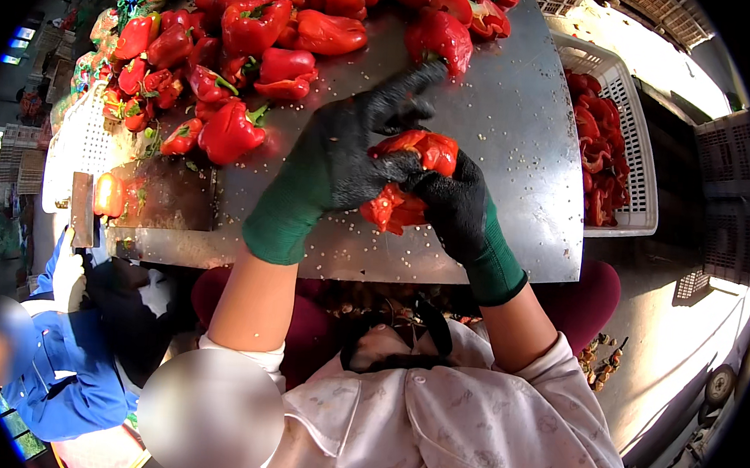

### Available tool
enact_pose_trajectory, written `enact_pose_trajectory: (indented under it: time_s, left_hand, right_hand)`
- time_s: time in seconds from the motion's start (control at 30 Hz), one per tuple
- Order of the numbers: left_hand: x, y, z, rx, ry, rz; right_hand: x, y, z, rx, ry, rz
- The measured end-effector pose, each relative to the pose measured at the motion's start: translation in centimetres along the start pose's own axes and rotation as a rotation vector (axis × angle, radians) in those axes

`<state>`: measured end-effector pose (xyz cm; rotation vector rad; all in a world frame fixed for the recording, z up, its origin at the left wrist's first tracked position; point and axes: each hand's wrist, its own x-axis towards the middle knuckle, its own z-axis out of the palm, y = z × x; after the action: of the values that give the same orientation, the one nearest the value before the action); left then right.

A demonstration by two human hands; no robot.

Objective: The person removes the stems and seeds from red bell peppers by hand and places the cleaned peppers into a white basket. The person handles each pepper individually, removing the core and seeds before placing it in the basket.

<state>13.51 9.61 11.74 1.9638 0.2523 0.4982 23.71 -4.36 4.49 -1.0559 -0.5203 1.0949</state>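
Note:
Both my hands wear black-and-green gloves over the middle of the steel table. My left hand is closed on a torn red pepper, its index finger stretched up toward a whole red pepper; whether it touches that one I cannot tell. My right hand grips the torn pepper from the right, thumb and fingers at its middle, partly hidden. Scattered pale seeds lie on the steel around them.
Red peppers pile at the upper left. A white crate of cut peppers stands right of the table. At the lower left, a co-worker in blue holds a cleaver beside a board.

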Motion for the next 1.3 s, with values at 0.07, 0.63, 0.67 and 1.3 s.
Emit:
enact_pose_trajectory:
  time_s: [0.07, 0.63, 0.67, 1.3]
  left_hand:
    - [-1.3, -0.7, -0.4, -0.127, 0.329, -0.073]
    - [-7.8, -2.8, 2.3, 0.025, 0.258, -0.344]
    - [-7.7, -3.1, 0.3, -0.176, 0.159, -0.427]
    - [-7.5, -8.7, -3.0, 0.996, 0.239, -0.159]
  right_hand:
    - [-1.4, 0.6, -0.2, 0.112, 0.070, 0.029]
    - [-5.7, 0.2, 1.2, -0.082, 0.140, 0.158]
    - [-6.2, 0.0, 1.1, -0.134, 0.093, 0.101]
    - [-8.7, 3.3, -5.3, -0.462, 0.056, -0.052]
